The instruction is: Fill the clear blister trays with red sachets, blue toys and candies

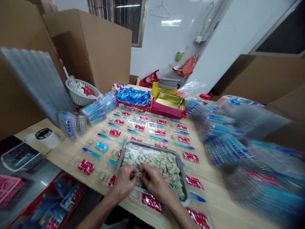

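A grey metal tray (183, 187) lies on the wooden table, filled with many small green-and-beige striped blocks (170, 171) that look like erasers. Over its near left part, my left hand (124, 180) is closed, thumb and fingers pinching a small striped block (137, 174). My right hand (153, 179) is beside it, its fingers drawn together around small blocks at the same spot; the fingers partly hide them. Clear plastic blister trays around the metal tray hold blue pens (91, 153), red dotted packets (86, 167) and striped blocks.
Stacked filled blister trays (228, 146) line the right side, more (94, 111) the left. At the back stand a red tin of blue pens (133, 97) and a pink-and-gold tin (169, 103). A white cup (49, 138) is near the left edge; cardboard boxes (105, 47) rise behind.
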{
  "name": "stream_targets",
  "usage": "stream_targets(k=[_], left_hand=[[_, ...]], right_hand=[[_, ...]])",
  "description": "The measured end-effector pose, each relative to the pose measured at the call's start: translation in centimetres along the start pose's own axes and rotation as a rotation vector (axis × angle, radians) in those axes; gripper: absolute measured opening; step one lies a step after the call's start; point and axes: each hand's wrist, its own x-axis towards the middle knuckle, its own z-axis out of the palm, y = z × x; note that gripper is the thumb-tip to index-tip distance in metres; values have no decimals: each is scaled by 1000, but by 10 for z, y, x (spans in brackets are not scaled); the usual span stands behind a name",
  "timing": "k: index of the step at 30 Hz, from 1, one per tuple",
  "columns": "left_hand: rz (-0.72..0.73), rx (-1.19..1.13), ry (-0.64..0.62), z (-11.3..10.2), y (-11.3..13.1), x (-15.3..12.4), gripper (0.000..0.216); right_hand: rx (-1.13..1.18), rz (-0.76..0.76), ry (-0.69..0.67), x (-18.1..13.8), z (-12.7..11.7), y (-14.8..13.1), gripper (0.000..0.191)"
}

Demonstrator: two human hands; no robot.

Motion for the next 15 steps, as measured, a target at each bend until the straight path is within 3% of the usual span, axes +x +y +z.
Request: stream_targets(k=[15], left_hand=[[19,48,48,5,13,-2,19]], right_hand=[[184,53,161,-5,9,-4,14]])
